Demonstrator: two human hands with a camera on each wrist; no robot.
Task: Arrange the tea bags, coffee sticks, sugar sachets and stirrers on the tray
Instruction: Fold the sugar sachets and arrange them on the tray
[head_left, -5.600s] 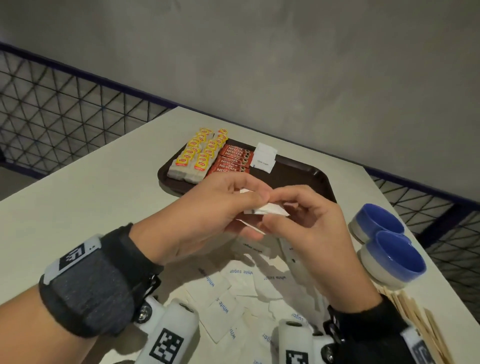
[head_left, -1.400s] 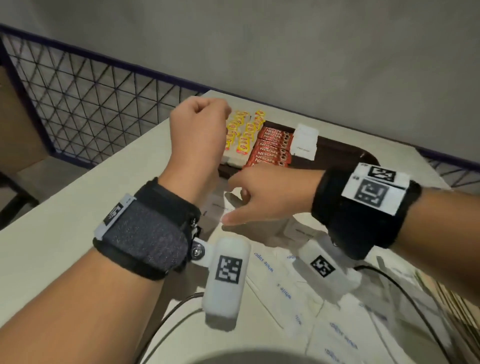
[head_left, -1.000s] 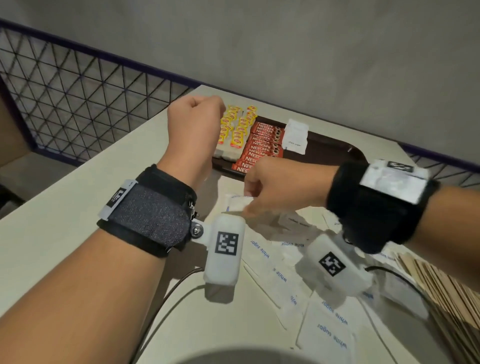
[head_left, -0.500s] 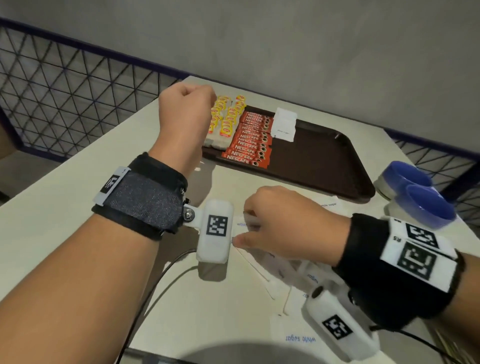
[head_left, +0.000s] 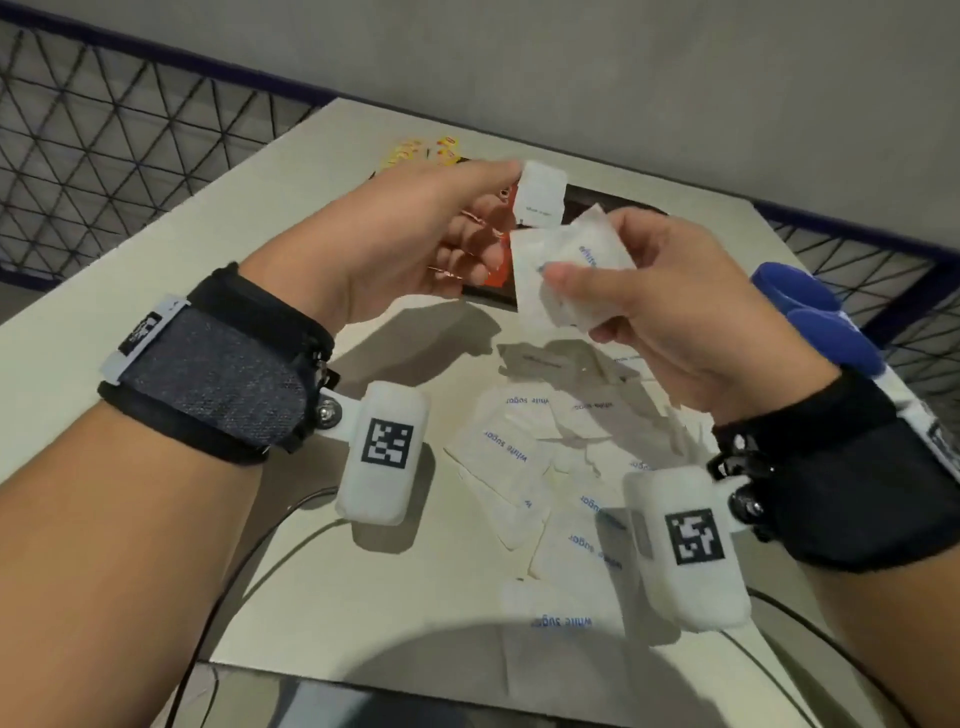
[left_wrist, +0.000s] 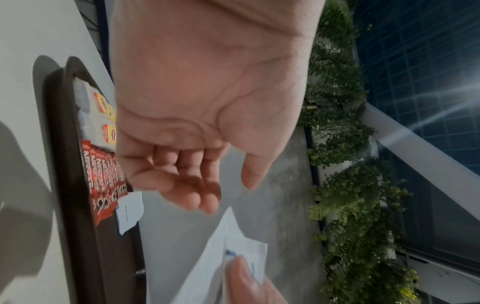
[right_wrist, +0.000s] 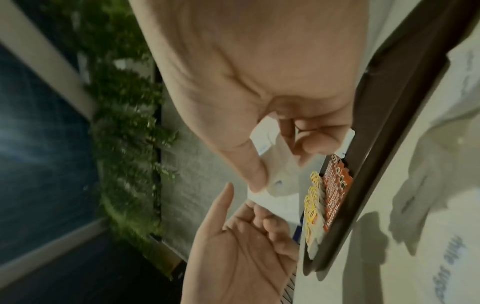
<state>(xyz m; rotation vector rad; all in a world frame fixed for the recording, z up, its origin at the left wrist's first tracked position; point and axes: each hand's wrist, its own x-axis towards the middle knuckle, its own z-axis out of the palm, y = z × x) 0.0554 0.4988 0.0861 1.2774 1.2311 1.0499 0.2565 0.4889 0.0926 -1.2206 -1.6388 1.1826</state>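
Note:
My right hand (head_left: 576, 283) pinches a small bunch of white sugar sachets (head_left: 566, 260) above the table's near side. My left hand (head_left: 483, 218) hovers just left of them, palm turned up, fingers relaxed and empty. In the left wrist view the held sachets (left_wrist: 221, 253) hang below my bare left fingers (left_wrist: 205, 197). Behind the hands lies the dark brown tray (left_wrist: 64, 144) with yellow tea bags (left_wrist: 105, 115), red coffee sticks (left_wrist: 103, 181) and a small stack of sachets (head_left: 540, 195). Several loose sachets (head_left: 514, 452) lie scattered on the table below my hands.
Two blue-rimmed bowls (head_left: 815, 317) stand at the table's right edge. A mesh railing (head_left: 104, 145) runs behind the table on the left and right. Cables (head_left: 249, 561) trail from the wrist cameras over the near table edge.
My right hand has risen from the loose pile with sachets in its grip. My left hand, a raised fist before, has opened and turned palm up beside it.

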